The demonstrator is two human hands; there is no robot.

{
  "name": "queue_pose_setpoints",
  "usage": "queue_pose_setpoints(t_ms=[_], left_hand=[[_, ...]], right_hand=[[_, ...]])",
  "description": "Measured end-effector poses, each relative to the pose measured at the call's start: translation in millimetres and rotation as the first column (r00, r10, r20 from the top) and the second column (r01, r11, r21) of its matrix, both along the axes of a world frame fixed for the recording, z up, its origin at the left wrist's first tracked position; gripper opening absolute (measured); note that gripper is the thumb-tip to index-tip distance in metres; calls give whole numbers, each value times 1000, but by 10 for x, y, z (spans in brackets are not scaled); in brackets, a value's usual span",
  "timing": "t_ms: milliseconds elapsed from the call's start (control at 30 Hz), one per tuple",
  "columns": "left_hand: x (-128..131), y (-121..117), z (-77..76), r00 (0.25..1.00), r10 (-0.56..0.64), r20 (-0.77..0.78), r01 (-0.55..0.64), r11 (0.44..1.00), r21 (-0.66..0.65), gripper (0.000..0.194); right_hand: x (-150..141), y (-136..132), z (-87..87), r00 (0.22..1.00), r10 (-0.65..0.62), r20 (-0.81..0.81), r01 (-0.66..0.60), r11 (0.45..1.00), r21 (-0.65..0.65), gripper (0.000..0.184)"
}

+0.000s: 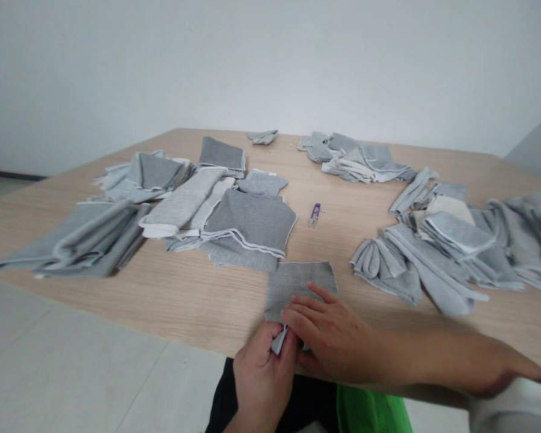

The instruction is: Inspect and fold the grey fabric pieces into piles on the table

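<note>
L hand [262, 373] at near table edge, fingers pinched shut on white-trimmed hem of grey cloth piece [297, 285]. R hand [329, 340] flat on same piece, fingers together, pressing it to wooden table [184, 300]. Behind: folded grey stack [247, 231] at centre-left, purple thread snips [314, 214] just beside it, loose grey pile [451, 252] on the right. No bins or trays; all cloth lies on bare tabletop.

Grey cloth piles [247, 225] left, right [451, 252] — purple snips [314, 214] between, on wood table [171, 294].
</note>
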State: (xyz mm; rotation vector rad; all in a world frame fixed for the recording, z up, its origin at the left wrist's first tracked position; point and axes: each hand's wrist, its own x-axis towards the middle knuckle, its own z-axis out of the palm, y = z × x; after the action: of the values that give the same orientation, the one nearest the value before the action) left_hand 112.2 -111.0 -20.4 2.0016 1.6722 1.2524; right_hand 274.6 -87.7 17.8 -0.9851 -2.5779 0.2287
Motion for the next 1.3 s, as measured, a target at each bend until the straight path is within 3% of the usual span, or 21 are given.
queue_pose_setpoints(t_ms=[133, 233, 567, 733, 933, 1133, 1300], left_hand=[[5, 0, 17, 1000, 8, 13, -8, 998, 62, 25], [-3, -4, 7, 1000, 15, 9, -16, 995, 103, 21], [-43, 15, -31, 996, 22, 89, -30, 995, 99, 13], [-86, 26, -41, 986, -101, 134, 85, 989, 122, 13], [-130, 75, 4, 970, -228, 89, 207, 958, 198, 24], [-115, 100, 60, 959, -278, 62, 259, 942, 213, 28], [-90, 121, 128, 948, -318, 9, 306, 919, 251, 28]], right_hand=[[14, -1, -1, 999, -39, 6, 38, 996, 85, 12], [30, 2, 10, 997, -80, 7, 78, 986, 150, 11], [68, 15, 98, 967, -192, 170, 165, 973, 159, 4], [141, 58, 204, 949, -244, 200, 209, 961, 181, 7], [247, 115, 356, 965, -254, 69, 227, 936, 267, 15], [267, 111, 358, 960, -195, -202, 225, 964, 142, 23], [271, 121, 351, 942, -182, -283, 237, 956, 172, 20]])
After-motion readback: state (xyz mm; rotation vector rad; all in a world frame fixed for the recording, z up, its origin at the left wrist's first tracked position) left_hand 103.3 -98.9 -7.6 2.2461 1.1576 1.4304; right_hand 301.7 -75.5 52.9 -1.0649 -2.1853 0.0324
